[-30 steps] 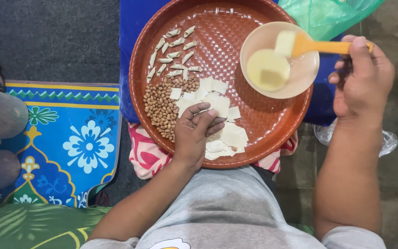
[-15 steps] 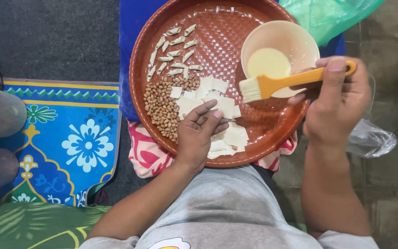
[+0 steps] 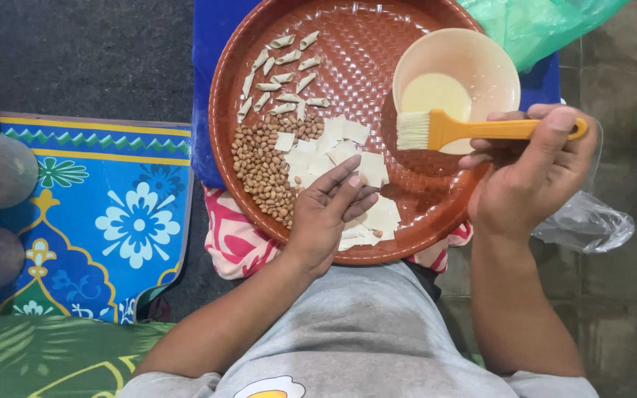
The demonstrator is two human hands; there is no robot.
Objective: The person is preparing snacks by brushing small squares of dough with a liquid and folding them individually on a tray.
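Two hands: right hand (image 3: 532,180) clamped on brush (image 3: 473,130), left hand (image 3: 331,210) loosely spread over wrappers (image 3: 333,151).

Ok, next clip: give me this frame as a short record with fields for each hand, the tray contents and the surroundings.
left hand: palm down on the square white wrappers, fingers spread
right hand: grips the orange-handled brush, bristles pointing left over the tray
tray: round, brown, woven pattern
bowl: cream-coloured, on the tray's right side, pale liquid inside
peanuts: heap on the tray's left side
folded pieces: small rolled wrappers in rows at the upper left
surroundings: blue patterned mat at left, green plastic bag at upper right
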